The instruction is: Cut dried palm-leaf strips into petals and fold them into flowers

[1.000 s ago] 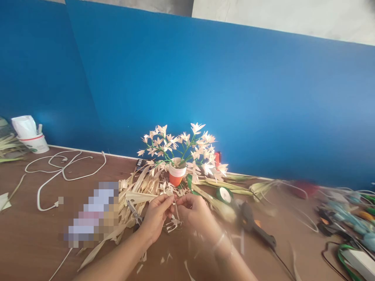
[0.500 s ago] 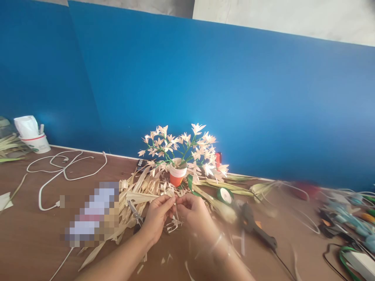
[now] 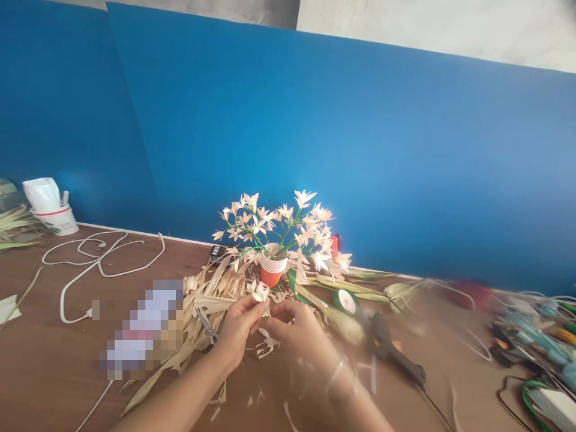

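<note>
My left hand (image 3: 240, 330) pinches a small cream husk flower (image 3: 260, 291) between thumb and fingertips, its petals facing up. Just to the right, my right hand (image 3: 297, 330) has bent fingers, with thumb and forefinger apart close to the left fingertips; nothing shows between them. Behind both hands stands an orange and white paper cup (image 3: 272, 273) holding green stems with many cream flowers (image 3: 310, 234). Scissors (image 3: 206, 324) lie left of my left hand, partly hidden by it. Pale scraps (image 3: 267, 344) are on the table below my fingers.
Dry husks (image 3: 216, 297) are heaped left of the cup. A roll of green tape (image 3: 345, 301) and a black glue gun (image 3: 393, 353) with a cord lie at right. White cables (image 3: 96, 258) loop at left. A blue partition (image 3: 315, 132) bounds the table's back.
The flower has risen slightly above my left fingertips. My right thumb and forefinger have parted from their pinch beside the left hand.
</note>
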A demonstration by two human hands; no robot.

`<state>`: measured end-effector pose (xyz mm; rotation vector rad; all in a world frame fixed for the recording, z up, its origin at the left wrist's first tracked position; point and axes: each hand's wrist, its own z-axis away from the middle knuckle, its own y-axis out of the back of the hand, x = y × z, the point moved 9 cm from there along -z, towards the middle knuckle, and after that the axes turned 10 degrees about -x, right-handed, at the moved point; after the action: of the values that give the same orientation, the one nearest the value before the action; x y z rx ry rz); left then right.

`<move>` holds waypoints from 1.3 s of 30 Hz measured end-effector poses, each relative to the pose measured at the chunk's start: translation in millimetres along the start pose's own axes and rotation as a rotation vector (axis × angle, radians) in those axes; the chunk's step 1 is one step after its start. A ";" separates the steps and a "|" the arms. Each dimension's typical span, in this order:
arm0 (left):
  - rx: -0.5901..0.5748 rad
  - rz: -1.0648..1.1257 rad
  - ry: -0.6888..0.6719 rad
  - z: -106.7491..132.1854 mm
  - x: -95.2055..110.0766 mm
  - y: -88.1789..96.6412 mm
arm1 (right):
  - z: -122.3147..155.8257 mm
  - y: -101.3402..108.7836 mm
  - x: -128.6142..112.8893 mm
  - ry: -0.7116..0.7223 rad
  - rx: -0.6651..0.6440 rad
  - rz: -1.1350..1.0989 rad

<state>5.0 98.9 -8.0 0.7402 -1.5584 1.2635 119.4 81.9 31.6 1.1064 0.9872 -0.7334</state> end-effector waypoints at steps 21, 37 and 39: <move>-0.024 -0.199 0.071 5.5 1.5 -12.8 | 5.0 20.8 -8.9 0.013 0.184 -0.006; -0.120 -0.089 0.131 4.5 -0.8 -20.9 | 0.9 17.1 -13.5 0.129 0.033 -0.158; -0.109 -0.094 0.127 4.3 -1.0 -19.6 | 2.2 18.2 -15.5 0.126 0.040 -0.128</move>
<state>21.4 89.2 -1.7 0.6436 -1.4605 1.1253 129.6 85.5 53.0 1.1429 1.1624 -0.7974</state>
